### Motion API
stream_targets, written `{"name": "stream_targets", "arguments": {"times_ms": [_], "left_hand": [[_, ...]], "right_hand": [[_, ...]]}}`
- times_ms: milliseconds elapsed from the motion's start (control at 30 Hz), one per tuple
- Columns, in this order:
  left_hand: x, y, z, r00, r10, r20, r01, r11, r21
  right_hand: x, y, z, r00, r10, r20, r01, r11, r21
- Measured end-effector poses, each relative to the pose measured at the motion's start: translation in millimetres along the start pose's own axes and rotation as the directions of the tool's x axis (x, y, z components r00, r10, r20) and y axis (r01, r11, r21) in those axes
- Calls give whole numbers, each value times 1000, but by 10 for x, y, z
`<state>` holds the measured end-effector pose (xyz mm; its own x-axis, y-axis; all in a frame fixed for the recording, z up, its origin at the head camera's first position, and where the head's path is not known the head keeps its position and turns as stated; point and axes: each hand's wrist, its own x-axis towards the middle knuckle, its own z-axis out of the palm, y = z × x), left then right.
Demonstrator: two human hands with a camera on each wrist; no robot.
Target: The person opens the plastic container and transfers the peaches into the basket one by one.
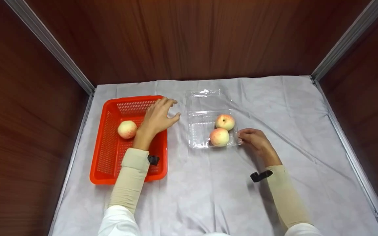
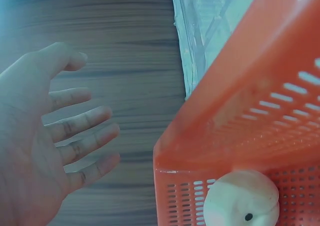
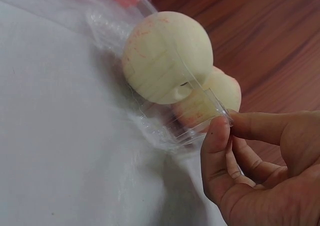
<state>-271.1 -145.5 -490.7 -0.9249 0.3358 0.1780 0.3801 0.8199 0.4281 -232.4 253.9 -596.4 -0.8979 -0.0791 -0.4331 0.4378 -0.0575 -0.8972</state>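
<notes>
My left hand [image 1: 158, 116] is over the right side of the red basket [image 1: 96, 157], fingers spread and holding nothing. Inside that basket lies one peach [image 1: 127, 129], left of my wrist; the left wrist view shows the same peach [image 2: 242, 198] below the open palm. A clear plastic clamshell box [image 1: 199, 131] stands with its lid [image 1: 205, 100] folded back. Two peaches sit in its right half, a rear peach [image 1: 225, 122] and a front peach [image 1: 219, 137]. Thumb and forefinger of my right hand [image 1: 256, 141] pinch the box's right edge, close beside the peaches.
A wrinkled pale cloth [image 1: 189, 196] covers the table. Dark wood panels [image 1: 189, 39] enclose it at the back and both sides, with metal rails [image 1: 57, 49] at the corners. The basket stands left of the box, with a strip of cloth between them.
</notes>
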Motion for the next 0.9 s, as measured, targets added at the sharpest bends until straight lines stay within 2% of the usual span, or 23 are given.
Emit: {"name": "stream_targets", "arguments": {"times_ms": [900], "left_hand": [[35,146,132,1000,2,16,-2,1000,-12]], "right_hand": [[6,6,-6,1000,-30,-3,30,998,-57]]}}
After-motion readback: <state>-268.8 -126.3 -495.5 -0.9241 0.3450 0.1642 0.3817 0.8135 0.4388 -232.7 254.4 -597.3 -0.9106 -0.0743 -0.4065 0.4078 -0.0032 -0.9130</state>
